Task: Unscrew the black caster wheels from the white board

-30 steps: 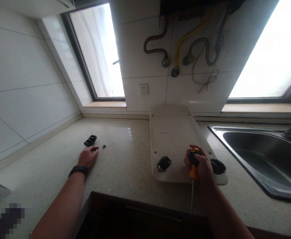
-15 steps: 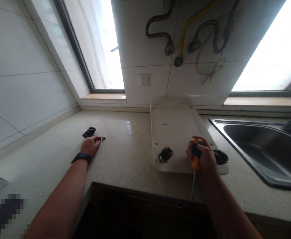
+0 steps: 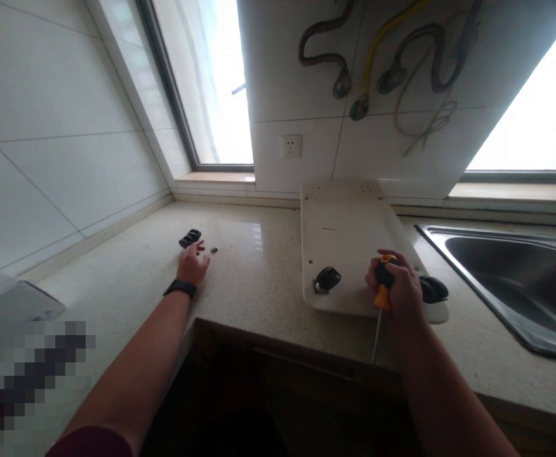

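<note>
My left hand [image 3: 193, 263] reaches over the counter at left, fingers apart and nothing in them that I can see. Its fingertips are close to a ribbed black plastic piece [image 3: 190, 238], and I cannot tell if they touch it. A little pile of screws [image 3: 214, 250] lies just right of the fingers. My right hand [image 3: 404, 285] is wrapped round the yellow-and-black handle of a screwdriver [image 3: 383, 298], its shaft pointing down toward the counter's front edge. Under that hand lies a white board [image 3: 344, 222]. One black piece [image 3: 328, 279] sits on its near left corner, another [image 3: 433, 289] at its near right corner, partly hidden.
A steel sink [image 3: 497, 273] is set into the counter [image 3: 254, 279] at right. The counter has a dark cutout [image 3: 259, 393] in front. A white box [image 3: 21, 301] stands at far left. Hoses [image 3: 373, 51] and a socket [image 3: 291, 146] are on the back wall.
My left hand has left the screws, its fingers spreading toward the ribbed black piece. The right hand still holds the screwdriver over the board. The whole view has shifted slightly.
</note>
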Available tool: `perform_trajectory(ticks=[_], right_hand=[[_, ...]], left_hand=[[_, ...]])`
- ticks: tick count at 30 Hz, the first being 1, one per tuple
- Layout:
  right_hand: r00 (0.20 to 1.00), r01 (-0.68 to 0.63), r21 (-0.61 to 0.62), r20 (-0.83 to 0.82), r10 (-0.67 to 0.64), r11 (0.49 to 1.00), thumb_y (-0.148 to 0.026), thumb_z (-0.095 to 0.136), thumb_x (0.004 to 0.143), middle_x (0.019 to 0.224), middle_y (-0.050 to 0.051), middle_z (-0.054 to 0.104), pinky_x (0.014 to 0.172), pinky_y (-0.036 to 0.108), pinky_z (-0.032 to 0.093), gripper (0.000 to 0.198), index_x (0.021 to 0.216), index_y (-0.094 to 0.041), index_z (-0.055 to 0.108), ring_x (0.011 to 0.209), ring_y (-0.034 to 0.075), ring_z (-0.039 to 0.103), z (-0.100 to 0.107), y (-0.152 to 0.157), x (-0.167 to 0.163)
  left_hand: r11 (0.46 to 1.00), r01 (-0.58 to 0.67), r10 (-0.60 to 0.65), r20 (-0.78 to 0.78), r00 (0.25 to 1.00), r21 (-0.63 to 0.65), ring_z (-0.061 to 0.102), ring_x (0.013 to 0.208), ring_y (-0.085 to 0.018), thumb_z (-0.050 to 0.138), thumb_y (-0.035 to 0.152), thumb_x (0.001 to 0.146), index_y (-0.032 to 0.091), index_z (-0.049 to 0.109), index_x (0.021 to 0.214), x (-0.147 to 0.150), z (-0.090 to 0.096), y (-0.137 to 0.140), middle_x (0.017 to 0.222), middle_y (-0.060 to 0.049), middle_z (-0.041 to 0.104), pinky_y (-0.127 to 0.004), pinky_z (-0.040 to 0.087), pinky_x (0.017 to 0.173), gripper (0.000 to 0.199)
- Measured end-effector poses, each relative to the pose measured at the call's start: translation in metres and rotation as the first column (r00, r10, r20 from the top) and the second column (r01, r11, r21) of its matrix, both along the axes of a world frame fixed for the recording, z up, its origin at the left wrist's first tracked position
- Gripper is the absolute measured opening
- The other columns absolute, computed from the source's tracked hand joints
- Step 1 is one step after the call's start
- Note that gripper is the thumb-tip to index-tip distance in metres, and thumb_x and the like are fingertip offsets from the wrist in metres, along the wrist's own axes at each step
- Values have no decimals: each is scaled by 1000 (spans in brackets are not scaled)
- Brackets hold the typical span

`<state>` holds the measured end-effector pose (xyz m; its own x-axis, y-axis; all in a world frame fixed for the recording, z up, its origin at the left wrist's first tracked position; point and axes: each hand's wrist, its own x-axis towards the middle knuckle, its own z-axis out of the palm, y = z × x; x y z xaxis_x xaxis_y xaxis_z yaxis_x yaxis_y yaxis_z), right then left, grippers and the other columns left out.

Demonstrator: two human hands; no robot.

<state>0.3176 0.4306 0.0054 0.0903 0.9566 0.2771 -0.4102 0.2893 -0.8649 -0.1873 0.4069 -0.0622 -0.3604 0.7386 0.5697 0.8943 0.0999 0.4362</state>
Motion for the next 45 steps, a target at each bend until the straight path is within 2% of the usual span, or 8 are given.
perform_trajectory(ticks=[4, 9, 13, 18, 26, 33, 39, 45], right_hand=[[1000, 12, 12, 14, -12, 1000, -21, 58, 71, 70, -3, 60, 34, 24, 34, 27, 97, -22, 64, 39, 11, 49, 0, -2, -1], [999, 22, 34, 35, -23, 999, -23, 58, 72, 68, -3, 60, 34, 23, 34, 25, 97, -23, 62, 39, 10, 48, 1, -6, -3], [998, 36, 40, 44, -38, 999, -24, 60, 71, 68, -4, 60, 35, 23, 36, 25, 96, -23, 62, 40, 10, 48, 0, -7, -4], [997, 57, 45, 45, -59, 997, -24, 60, 71, 65, -4, 60, 34, 24, 37, 26, 96, -22, 62, 39, 11, 49, -2, -6, -5], [995, 67, 27, 66, -69, 997, -25, 61, 71, 66, -5, 60, 33, 21, 37, 27, 97, -21, 64, 39, 10, 50, -5, -8, -15], [997, 41, -2, 72, -41, 999, -31, 59, 73, 66, -6, 59, 33, 19, 37, 28, 99, -22, 61, 40, 9, 50, -7, -18, -28], [999, -1, -24, 42, 2, 1000, -31, 60, 73, 66, -6, 59, 33, 20, 36, 29, 100, -22, 60, 38, 9, 48, -8, -28, -33], [993, 88, -16, -81, -89, 996, -35, 57, 74, 71, -6, 57, 36, 21, 37, 29, 101, -25, 51, 42, 10, 49, -6, -32, -37]], left_hand=[[996, 56, -52, -70, 996, 62, 62, 100, -28, 57, 21, 85, 11, 57, 130, 32, 4, -18, 108, -14, 68, -49, 45, 104, 45], [957, 289, -283, -174, 943, 9, 59, 113, -25, 55, 18, 91, 21, 57, 136, 83, 16, -48, 119, -9, 67, -45, 44, 108, 45], [840, 535, -534, -318, 783, -92, 58, 121, -25, 50, 19, 96, 26, 49, 147, 122, 20, -69, 135, -9, 63, -47, 48, 106, 51], [736, 650, -660, -411, 629, -187, 54, 131, -25, 50, 26, 99, 27, 47, 148, 163, 16, -84, 149, -9, 55, -46, 49, 105, 49], [681, 691, -709, -455, 538, -244, 48, 139, -27, 49, 31, 101, 31, 35, 156, 175, 18, -87, 161, -10, 39, -47, 48, 106, 56], [611, 752, -744, -503, 441, -245, 42, 144, -29, 51, 32, 99, 27, 38, 154, 194, 22, -88, 162, -12, 37, -49, 47, 108, 57], [594, 762, -770, -459, 444, -259, 41, 146, -31, 53, 34, 98, 29, 42, 152, 208, 21, -82, 162, -11, 38, -51, 47, 109, 56], [600, 749, -775, -436, 457, -281, 41, 146, -31, 54, 33, 97, 26, 39, 154, 212, 17, -77, 160, -12, 41, -51, 47, 111, 60]])
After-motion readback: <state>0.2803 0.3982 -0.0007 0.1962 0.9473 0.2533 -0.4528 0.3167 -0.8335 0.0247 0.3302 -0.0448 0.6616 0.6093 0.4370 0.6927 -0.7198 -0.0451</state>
